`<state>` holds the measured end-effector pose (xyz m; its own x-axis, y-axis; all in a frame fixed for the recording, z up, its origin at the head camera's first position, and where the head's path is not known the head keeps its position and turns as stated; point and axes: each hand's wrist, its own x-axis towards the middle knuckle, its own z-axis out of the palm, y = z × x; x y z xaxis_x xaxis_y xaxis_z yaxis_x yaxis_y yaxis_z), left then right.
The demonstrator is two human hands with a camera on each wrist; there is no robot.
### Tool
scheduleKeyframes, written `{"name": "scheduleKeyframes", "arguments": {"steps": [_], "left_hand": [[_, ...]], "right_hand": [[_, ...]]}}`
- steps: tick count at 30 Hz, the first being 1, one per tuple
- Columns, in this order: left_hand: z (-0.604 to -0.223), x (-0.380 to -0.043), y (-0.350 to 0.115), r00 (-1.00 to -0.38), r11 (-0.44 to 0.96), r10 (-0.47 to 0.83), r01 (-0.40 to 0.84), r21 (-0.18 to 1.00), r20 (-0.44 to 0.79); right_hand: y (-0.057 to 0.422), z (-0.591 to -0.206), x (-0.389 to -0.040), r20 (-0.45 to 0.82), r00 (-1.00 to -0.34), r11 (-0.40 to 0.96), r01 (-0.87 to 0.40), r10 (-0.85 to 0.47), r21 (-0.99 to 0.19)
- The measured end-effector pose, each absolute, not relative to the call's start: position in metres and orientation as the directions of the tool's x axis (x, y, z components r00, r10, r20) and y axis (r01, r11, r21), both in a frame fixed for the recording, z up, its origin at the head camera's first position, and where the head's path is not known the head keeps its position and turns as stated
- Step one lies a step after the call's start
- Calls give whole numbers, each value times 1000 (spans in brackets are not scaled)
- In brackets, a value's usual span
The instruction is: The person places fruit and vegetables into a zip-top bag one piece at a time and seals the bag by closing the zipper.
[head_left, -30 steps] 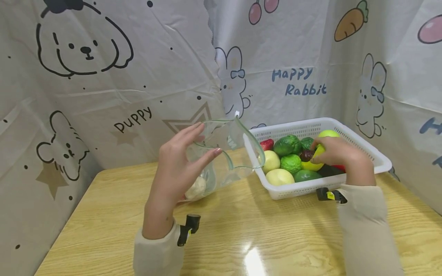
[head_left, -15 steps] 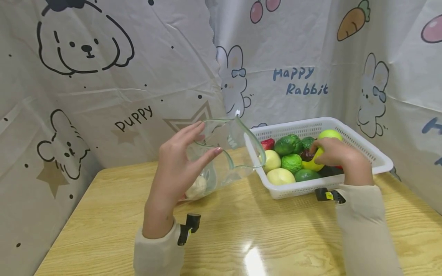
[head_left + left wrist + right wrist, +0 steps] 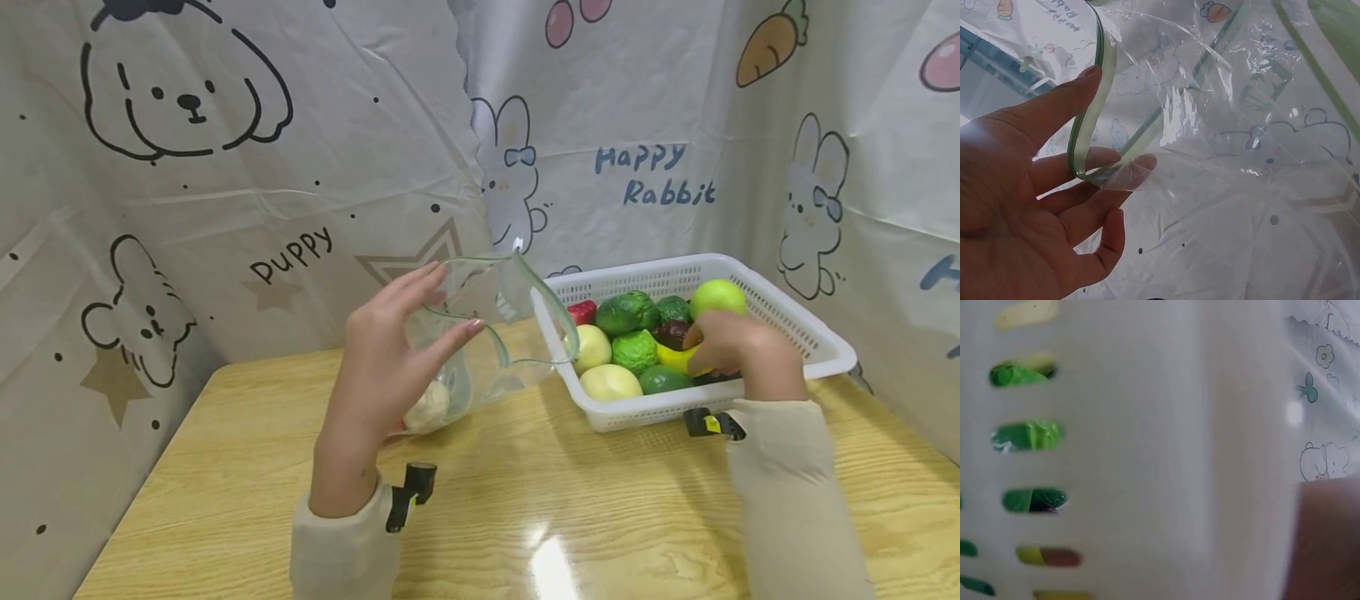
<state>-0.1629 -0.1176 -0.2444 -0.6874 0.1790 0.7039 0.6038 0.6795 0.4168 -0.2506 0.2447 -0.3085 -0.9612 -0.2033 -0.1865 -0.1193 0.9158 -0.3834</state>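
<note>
My left hand (image 3: 397, 342) holds the mouth of a clear zip-top bag (image 3: 480, 379) at its green-edged rim, thumb and fingers spread apart. The left wrist view shows the bag's corner (image 3: 1104, 175) between thumb and fingers. A pale round item (image 3: 427, 407) lies low inside the bag, which rests on the table. My right hand (image 3: 742, 346) reaches down into the white basket (image 3: 622, 417), its fingers curled at a yellow banana (image 3: 675, 358); its fingertips are partly hidden. In the right wrist view the basket wall (image 3: 1147, 450) blocks most of the hand.
Around the banana lie a green apple (image 3: 717, 297), a dark avocado-like fruit (image 3: 672, 333), green vegetables (image 3: 626, 312), pale yellow fruits (image 3: 610, 382) and a red piece (image 3: 582, 312). The wooden table (image 3: 525, 517) meets printed cloth walls (image 3: 300, 208) behind.
My right hand has lowered a little in the basket; the yellow end that stood up between its fingers now lies lower, and more of the green apple shows. The left hand and bag stay put.
</note>
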Motion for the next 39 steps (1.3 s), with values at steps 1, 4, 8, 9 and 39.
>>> {"name": "scheduleKeyframes", "arguments": {"steps": [1,4,8,9,39], "left_hand": [[-244,-163,-117,-688,680,180,604,417,703],[-244,-162,-117,-691,680,181,603,418,700],[-244,-162,-117,-695,680,182,600,422,696],[-244,-162,-118,-696,680,183,600,422,695],[-243,-161,-120,-698,686,182,595,419,693]], "right_hand": [[245,-309,-251,-191,-961,915,-115,-201,-387],[246,-311,-252,-195,-962,909,-101,-194,-404],[247,-312,-252,-193,-962,903,-97,-193,-419],[247,-312,-252,-192,-962,901,-99,-195,-422],[253,-288,-244,77,-972,897,-233,-220,-376]]}}
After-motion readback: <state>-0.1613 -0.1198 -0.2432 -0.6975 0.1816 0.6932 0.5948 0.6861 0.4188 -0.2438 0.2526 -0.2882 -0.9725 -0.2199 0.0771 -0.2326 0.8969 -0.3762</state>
